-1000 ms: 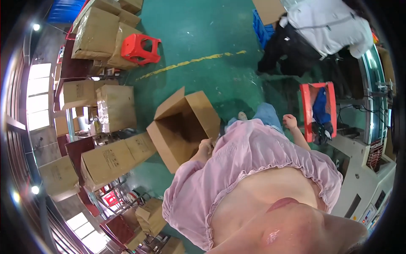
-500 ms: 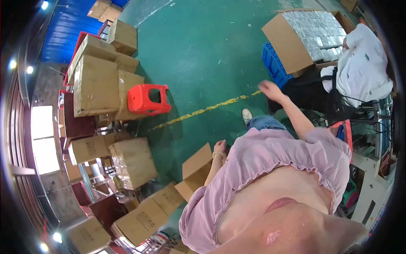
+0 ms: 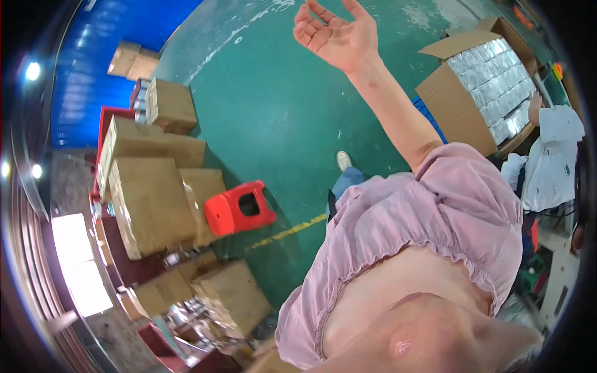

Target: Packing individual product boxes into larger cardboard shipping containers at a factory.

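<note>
My right hand [image 3: 339, 37] is raised ahead of me at the top of the view, palm up. Its fingers are apart and slightly curled, and nothing is in it. Behind that forearm, at the right, stands an open cardboard carton [image 3: 454, 102] filled with rows of small packs [image 3: 491, 81] in clear, shiny wrapping. My hand is well apart from it. My left hand does not show; my pink top hides that side.
Brown cartons [image 3: 152, 202] are stacked along the left, with a red plastic stool [image 3: 239, 208] beside them. A co-worker in a white top [image 3: 553, 168] reaches to the open carton. Part of a blue crate [image 3: 429, 118] shows below it. A yellow line [image 3: 292, 230] crosses the green floor [image 3: 273, 99].
My right arm has swung up and forward, and the hand has opened wide. My left hand has gone out of sight. I have moved forward, nearer the stool and the open carton.
</note>
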Demonstrator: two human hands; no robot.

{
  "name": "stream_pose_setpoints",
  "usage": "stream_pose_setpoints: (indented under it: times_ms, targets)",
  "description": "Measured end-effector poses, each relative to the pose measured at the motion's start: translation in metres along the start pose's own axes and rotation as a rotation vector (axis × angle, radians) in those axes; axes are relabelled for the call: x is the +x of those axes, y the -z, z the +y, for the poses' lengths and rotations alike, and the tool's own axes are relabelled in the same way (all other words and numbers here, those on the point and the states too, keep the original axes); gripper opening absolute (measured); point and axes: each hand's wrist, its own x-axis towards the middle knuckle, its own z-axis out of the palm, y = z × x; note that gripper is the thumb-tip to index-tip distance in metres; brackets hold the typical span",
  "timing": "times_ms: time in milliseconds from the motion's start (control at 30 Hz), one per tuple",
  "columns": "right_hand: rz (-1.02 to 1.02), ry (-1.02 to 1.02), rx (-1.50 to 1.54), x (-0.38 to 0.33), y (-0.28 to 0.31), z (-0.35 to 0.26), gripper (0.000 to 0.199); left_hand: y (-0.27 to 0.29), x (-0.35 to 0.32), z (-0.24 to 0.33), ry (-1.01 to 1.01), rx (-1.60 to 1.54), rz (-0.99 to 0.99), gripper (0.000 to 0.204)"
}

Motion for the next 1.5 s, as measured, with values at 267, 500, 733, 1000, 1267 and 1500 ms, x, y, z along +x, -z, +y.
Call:
stream_pose_setpoints:
  times_ms: [267, 500, 733, 1000, 1267, 1500]
  targets:
    - [-0.406, 1.038, -3.006, 0.119, 0.07, -0.09, 0.03, 0.212, 0.233, 0.101, -0.308, 0.643, -0.016, 0.02]
    - [0.044, -0.264, -3.339, 0.197, 0.098, -0.173, 0.031, 0.343, 0.444, 0.334, -0.045, -0.57, 0.043, 0.032]
    - [0.105, -0.367, -3.414, 0.297, 0.12, -0.271, 0.029, 0.327, 0.518, 0.491, -0.063, -0.605, -0.208, 0.03]
    - [0.427, -0.808, -3.692, 0.347, 0.131, -0.373, 0.026, 0.401, 0.394, 0.814, -1.59, -0.3, 0.326, 0.026]
    - [0.632, -1.098, -3.759, 0.4, 0.112, -0.464, 0.029, 0.399, 0.404, 0.969, -2.303, -0.188, 0.065, 0.035]
    - [1.288, -1.034, -3.521, 0.42, 0.094, -0.541, 0.029, 0.388, 0.456, 1.058, -2.449, -0.161, -0.24, 0.036]
